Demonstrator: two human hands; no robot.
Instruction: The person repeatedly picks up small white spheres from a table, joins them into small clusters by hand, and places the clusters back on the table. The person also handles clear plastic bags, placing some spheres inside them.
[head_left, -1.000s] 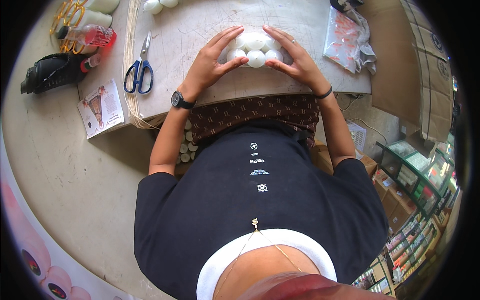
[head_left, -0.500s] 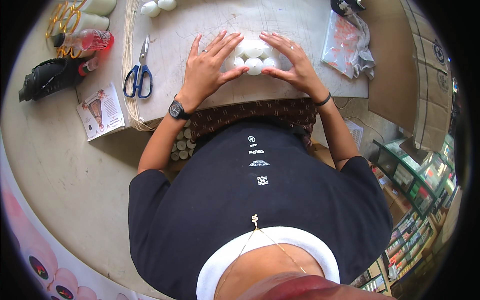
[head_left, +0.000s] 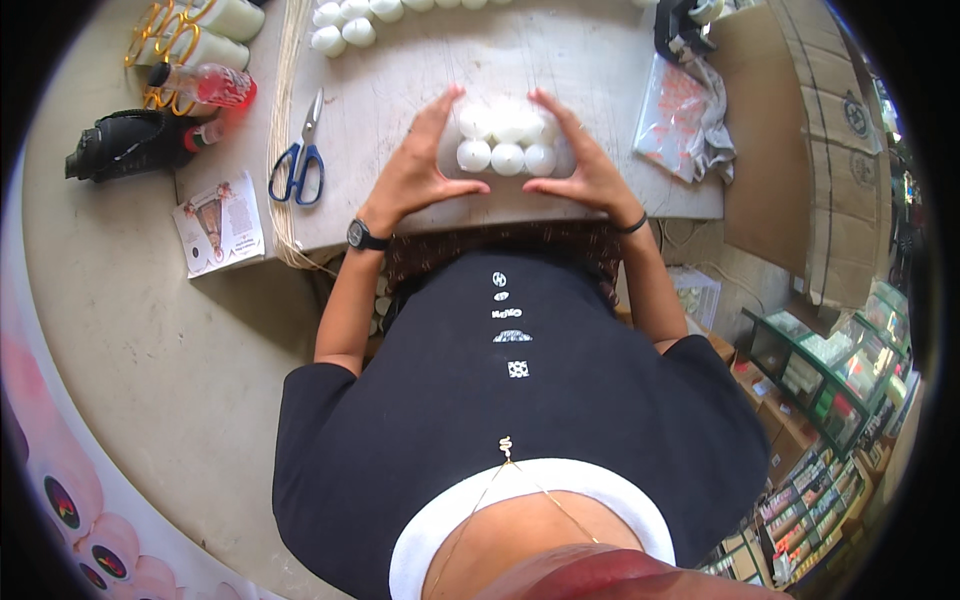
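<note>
Between my hands on the table sits a tight block of white ball-shaped candles (head_left: 507,159) in rows, with a clear wrap or box seeming to surround them. My left hand (head_left: 420,160) stands along the block's left side, fingers stretched toward the far side and thumb pointing inward across the near front. My right hand (head_left: 585,160) mirrors it on the right side. Both hands are open, framing the block; whether the palms press on it I cannot tell. The far side of the block is bright and blurred.
Blue-handled scissors (head_left: 297,172) and a bundle of pale string (head_left: 283,130) lie left, near a printed card (head_left: 218,225), a bottle of red drink (head_left: 205,85) and a black flask (head_left: 130,147). More white balls (head_left: 358,32) line the far edge. A plastic packet (head_left: 672,115) lies right, beside cardboard (head_left: 850,170).
My view has shifted, showing more white balls at the far edge. Both hands have turned more side-on, their fingers lowered from spread above the block to straight along its sides.
</note>
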